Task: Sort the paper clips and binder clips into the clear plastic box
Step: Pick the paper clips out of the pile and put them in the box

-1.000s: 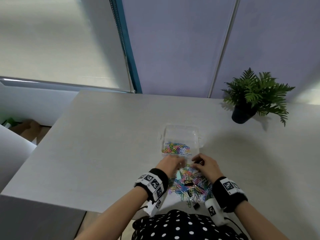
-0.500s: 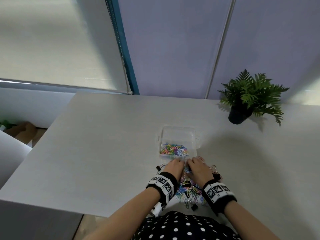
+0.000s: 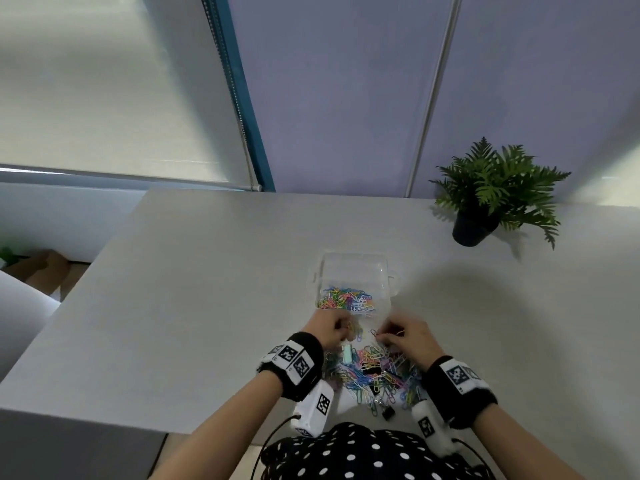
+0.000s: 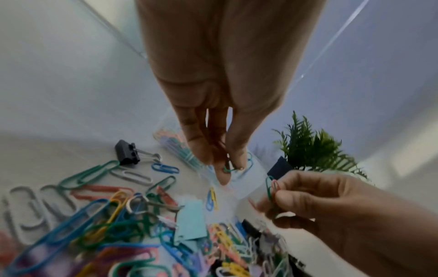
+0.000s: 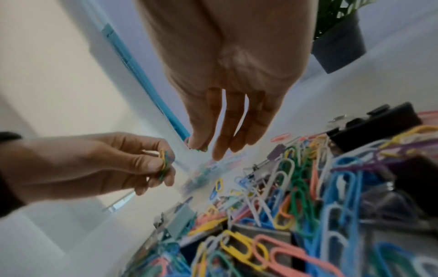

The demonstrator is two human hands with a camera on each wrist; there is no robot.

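The clear plastic box [image 3: 355, 268] lies open ahead of me, with coloured paper clips [image 3: 346, 301] in its near compartment. Just short of its near wall, my left hand [image 3: 341, 329] pinches a few small paper clips [image 4: 228, 167], seen yellow and green in the right wrist view [image 5: 163, 161]. Beside it, my right hand [image 3: 384, 336] pinches a green and a pink paper clip [image 4: 271, 188]. Under both wrists spreads the mixed pile [image 3: 374, 374] of paper clips, with a mint binder clip [image 3: 346, 353] and black binder clips [image 3: 370, 370] in it.
A potted fern [image 3: 485, 199] stands at the back right of the pale table [image 3: 194, 306]. One black binder clip [image 3: 388, 412] lies at the table's near edge, another [image 4: 126, 154] left of the box. The table drops off at the left and front.
Both hands were down in the pile; now they hover together by the box's near wall, each pinching small paper clips.
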